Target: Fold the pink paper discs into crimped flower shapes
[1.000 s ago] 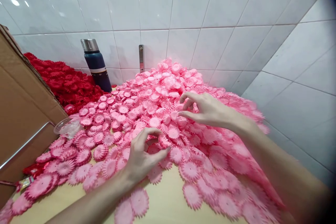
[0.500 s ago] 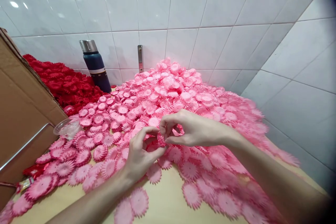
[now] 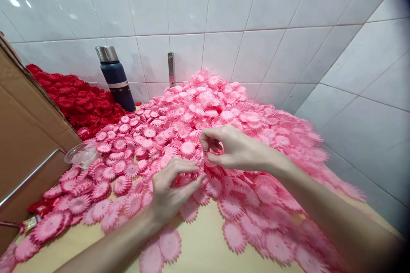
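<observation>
My left hand is low over the pink paper-like flower discs, its thumb and fingers apart; pink shows in the gap, and I see nothing clearly gripped there. Just above and to the right, my right hand is pinched, thumb against curled fingers. What sits in that pinch is too small and too close in colour to the discs behind it to make out. A large heap of pink frilled flower discs rises behind both hands. Two loose discs lie on the cream surface near my left forearm.
A dark blue bottle with a steel cap stands by the tiled wall. Left of it is a pile of red flower discs. A cardboard box and a clear plastic tub are at the left.
My right hand has moved slightly up and right, away from my left hand. The left fingers have spread; the small pink piece seen between both hands no longer shows clearly.
</observation>
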### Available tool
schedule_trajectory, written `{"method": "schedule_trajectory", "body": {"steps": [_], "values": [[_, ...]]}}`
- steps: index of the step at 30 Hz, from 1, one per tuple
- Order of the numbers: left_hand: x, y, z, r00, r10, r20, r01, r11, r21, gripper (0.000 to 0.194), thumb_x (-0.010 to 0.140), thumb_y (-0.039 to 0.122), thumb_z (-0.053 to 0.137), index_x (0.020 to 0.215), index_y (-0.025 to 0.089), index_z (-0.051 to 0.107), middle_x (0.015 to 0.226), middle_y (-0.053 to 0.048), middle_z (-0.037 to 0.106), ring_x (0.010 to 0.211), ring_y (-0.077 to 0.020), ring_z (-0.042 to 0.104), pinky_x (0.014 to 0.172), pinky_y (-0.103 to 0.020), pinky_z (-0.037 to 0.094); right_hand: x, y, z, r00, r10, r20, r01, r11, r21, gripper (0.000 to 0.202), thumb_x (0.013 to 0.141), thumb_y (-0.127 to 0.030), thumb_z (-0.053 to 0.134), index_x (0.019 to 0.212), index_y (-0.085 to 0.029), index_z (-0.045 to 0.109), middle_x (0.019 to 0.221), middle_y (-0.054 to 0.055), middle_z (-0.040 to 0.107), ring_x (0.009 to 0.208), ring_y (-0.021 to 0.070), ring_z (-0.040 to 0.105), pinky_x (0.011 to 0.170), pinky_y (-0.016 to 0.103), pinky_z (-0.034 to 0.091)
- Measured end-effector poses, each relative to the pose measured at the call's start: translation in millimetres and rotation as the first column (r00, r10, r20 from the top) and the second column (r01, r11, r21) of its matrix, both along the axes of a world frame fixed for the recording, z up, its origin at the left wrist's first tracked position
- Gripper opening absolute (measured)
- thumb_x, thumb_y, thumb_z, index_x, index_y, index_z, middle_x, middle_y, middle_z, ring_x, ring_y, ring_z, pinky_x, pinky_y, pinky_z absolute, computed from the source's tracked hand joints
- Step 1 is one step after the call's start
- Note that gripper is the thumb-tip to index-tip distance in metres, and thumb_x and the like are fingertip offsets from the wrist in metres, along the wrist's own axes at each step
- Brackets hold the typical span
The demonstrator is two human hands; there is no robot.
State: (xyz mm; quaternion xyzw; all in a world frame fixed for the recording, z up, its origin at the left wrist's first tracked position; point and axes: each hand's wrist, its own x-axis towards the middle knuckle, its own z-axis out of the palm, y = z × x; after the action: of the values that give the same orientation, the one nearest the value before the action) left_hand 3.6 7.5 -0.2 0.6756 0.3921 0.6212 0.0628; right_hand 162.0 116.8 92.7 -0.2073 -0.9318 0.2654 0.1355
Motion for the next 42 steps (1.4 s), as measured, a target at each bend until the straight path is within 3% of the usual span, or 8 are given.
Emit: {"method": "schedule_trajectory", "body": {"steps": [4, 10, 13, 18, 25, 29, 35, 42], "values": [[-2, 0, -1.8, 0.999, 0.045, 0.008, -0.045, 0.999, -0.002, 0.028, 0.073, 0.006, 0.076, 0.096, 0.02, 0.067, 0.084, -0.002, 0.071, 0.076, -0.0152, 0.066, 0.069, -0.031, 0.057, 1, 2, 0.5, 1.0, 0.007, 0.006, -0.008, 1.0, 0.022, 0.015, 0.072, -0.005, 0.051, 0.071, -0.019, 0.046, 0.067, -0.001, 0.052, 0.061, 0.0113, 0.044, 0.056, 0.026, 0.036], [-3, 2, -2.2, 0.987, 0.142, 0.069, -0.123, 0.966, -0.228, 0.029, 0.076, 0.017, 0.076, 0.103, 0.018, 0.067, 0.093, -0.005, 0.07, 0.084, -0.0173, 0.068, 0.077, -0.032, 0.059, 5, 4, 4.7, 0.989, 0.114, 0.091, -0.109, 0.992, -0.061, 0.017, 0.079, -0.009, 0.052, 0.083, -0.018, 0.066, 0.089, 0.004, 0.069, 0.08, 0.0159, 0.059, 0.071, 0.029, 0.044], [-3, 3, -2.7, 0.982, 0.158, 0.103, -0.123, 0.95, -0.286, 0.029, 0.075, 0.02, 0.077, 0.103, 0.019, 0.067, 0.094, -0.005, 0.07, 0.086, -0.0182, 0.069, 0.079, -0.033, 0.06, 4, 3, 4.4, 0.987, 0.086, 0.133, -0.083, 0.996, -0.033, 0.011, 0.083, -0.021, 0.057, 0.081, -0.018, 0.067, 0.086, 0.005, 0.068, 0.077, 0.0167, 0.059, 0.069, 0.031, 0.044], [-1, 2, -6.2, 0.977, 0.115, 0.178, -0.06, 0.956, -0.286, 0.039, 0.076, 0.018, 0.075, 0.113, 0.021, 0.064, 0.104, -0.006, 0.07, 0.094, -0.0199, 0.07, 0.084, -0.034, 0.061, 1, 1, -0.3, 0.994, -0.042, 0.099, 0.04, 0.999, 0.024, 0.028, 0.086, -0.043, 0.059, 0.096, -0.017, 0.061, 0.085, 0.006, 0.065, 0.072, 0.0164, 0.056, 0.06, 0.029, 0.041], [-2, 1, 0.4, 0.99, 0.14, -0.009, -0.138, 0.957, -0.254, 0.031, 0.076, 0.01, 0.072, 0.105, 0.021, 0.069, 0.099, -0.003, 0.072, 0.092, -0.0168, 0.068, 0.083, -0.032, 0.059, -4, -2, -4.1, 0.993, 0.069, 0.097, -0.064, 0.997, -0.052, 0.022, 0.082, -0.019, 0.054, 0.061, -0.017, 0.047, 0.056, -0.003, 0.048, 0.05, 0.0076, 0.039, 0.047, 0.025, 0.028], [-3, 1, -0.3, 0.992, 0.124, 0.01, -0.119, 0.969, -0.216, 0.031, 0.075, 0.006, 0.073, 0.102, 0.02, 0.068, 0.097, -0.003, 0.072, 0.09, -0.0157, 0.068, 0.082, -0.03, 0.058, -5, -1, -7.6, 0.994, 0.086, 0.07, -0.078, 0.99, -0.118, 0.024, 0.076, -0.011, 0.053, 0.06, -0.019, 0.037, 0.056, -0.005, 0.041, 0.051, 0.0072, 0.036, 0.046, 0.024, 0.026], [-1, 2, -2.6, 0.985, 0.093, 0.146, -0.06, 0.974, -0.217, 0.019, 0.074, 0.007, 0.074, 0.088, 0.017, 0.066, 0.09, -0.004, 0.071, 0.086, -0.0167, 0.068, 0.08, -0.03, 0.057, -4, 1, -5.7, 0.992, 0.106, 0.063, -0.09, 0.972, -0.219, 0.023, 0.074, -0.009, 0.052, 0.062, -0.019, 0.036, 0.057, -0.006, 0.04, 0.052, 0.0067, 0.035, 0.046, 0.023, 0.026], [1, 0, -0.8, 0.978, 0.047, 0.203, 0.004, 0.97, -0.245, 0.018, 0.076, 0.008, 0.073, 0.089, 0.018, 0.065, 0.09, -0.003, 0.07, 0.088, -0.0142, 0.067, 0.082, -0.027, 0.056, -5, 2, -7.6, 0.992, 0.101, 0.075, -0.076, 0.958, -0.278, 0.019, 0.074, -0.01, 0.051, 0.063, -0.019, 0.038, 0.059, -0.006, 0.039, 0.052, 0.0069, 0.033, 0.045, 0.023, 0.025]]}}
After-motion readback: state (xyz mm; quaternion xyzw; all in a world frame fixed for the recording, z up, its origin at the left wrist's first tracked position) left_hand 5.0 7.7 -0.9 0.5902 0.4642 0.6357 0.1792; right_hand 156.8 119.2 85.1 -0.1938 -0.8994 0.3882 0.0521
